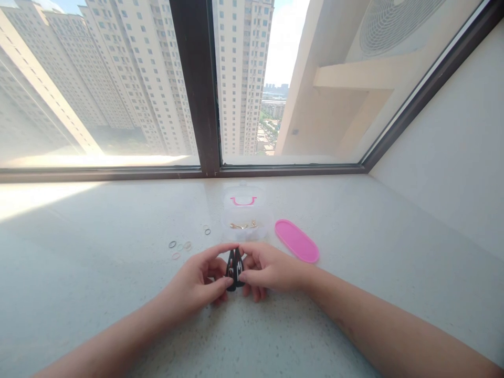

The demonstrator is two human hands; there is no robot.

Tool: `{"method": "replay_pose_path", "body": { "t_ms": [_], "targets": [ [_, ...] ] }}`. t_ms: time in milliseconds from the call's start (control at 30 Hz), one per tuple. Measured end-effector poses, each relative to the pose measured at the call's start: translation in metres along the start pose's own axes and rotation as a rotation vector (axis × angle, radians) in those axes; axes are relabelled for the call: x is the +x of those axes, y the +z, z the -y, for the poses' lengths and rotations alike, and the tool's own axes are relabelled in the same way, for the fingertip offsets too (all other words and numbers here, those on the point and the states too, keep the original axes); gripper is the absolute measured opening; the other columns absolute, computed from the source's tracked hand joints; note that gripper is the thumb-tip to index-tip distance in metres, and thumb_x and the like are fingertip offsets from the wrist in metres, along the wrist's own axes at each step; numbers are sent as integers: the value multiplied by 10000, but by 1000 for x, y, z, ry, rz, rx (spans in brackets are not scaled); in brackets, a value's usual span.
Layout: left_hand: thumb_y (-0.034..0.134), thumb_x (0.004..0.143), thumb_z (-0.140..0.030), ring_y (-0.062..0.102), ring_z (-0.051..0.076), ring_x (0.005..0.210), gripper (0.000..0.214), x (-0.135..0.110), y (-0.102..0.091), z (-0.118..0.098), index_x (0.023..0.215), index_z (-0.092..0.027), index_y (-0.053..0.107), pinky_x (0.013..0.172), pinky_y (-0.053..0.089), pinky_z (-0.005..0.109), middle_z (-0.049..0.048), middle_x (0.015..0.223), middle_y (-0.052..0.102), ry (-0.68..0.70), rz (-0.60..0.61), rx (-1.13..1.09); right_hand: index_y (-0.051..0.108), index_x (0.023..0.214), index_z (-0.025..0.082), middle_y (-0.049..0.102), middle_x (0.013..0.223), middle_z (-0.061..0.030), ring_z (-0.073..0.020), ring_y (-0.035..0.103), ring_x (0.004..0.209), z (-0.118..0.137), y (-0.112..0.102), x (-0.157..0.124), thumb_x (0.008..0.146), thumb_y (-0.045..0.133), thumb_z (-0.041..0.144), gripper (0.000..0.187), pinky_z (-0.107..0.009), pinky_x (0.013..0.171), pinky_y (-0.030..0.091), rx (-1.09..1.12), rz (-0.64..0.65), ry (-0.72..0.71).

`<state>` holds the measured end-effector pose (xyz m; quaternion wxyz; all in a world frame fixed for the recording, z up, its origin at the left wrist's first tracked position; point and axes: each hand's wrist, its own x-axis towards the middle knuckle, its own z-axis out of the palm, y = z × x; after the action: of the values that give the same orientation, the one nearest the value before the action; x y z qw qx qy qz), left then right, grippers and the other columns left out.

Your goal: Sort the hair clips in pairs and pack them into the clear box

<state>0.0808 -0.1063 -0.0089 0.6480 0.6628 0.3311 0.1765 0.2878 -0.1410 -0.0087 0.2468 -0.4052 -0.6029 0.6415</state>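
Two black snap hair clips (pixel 235 269) stand side by side between my hands, narrow ends up, just above the pale sill. My left hand (pixel 210 275) pinches the left one, index finger at its tip and thumb at its lower end. On the other side, my right hand (pixel 263 270) grips the right one in the same way. Both sets of lower fingers curl behind the clips and are partly hidden. Beyond the hands sits a clear plastic box (pixel 248 212) with a pink handle (pixel 243 202); gold-coloured hair pieces (pixel 244 226) lie in it.
A pink oval lid or tray (pixel 296 241) lies right of the box. Several small hair ties (pixel 180 247) are scattered to the left, with another dark one (pixel 207 231) nearer the box. The brown window frame (pixel 208 170) bounds the speckled sill (pixel 98 262) at the back.
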Motion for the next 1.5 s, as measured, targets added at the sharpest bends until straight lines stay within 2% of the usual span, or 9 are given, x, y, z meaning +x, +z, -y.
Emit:
{"method": "replay_pose_path", "body": {
  "t_ms": [367, 1500],
  "targets": [
    [590, 834, -222, 595, 124, 550, 561, -1, 1, 2, 1363, -217, 403, 512, 492, 257, -43, 727, 565, 11, -7, -40, 495, 1088, 173, 613, 682, 14, -88, 593, 494, 0, 0, 1, 827, 499, 82, 276, -170, 453, 484, 6, 3, -5],
    [596, 819, -236, 628, 143, 528, 508, 0, 1, 2, 1298, -202, 430, 510, 505, 276, -41, 720, 577, 49, -27, 13, 527, 989, 163, 611, 694, 5, -93, 592, 513, -1, 0, 3, 839, 545, 154, 151, -190, 477, 483, -14, 17, -4]
  ]
}}
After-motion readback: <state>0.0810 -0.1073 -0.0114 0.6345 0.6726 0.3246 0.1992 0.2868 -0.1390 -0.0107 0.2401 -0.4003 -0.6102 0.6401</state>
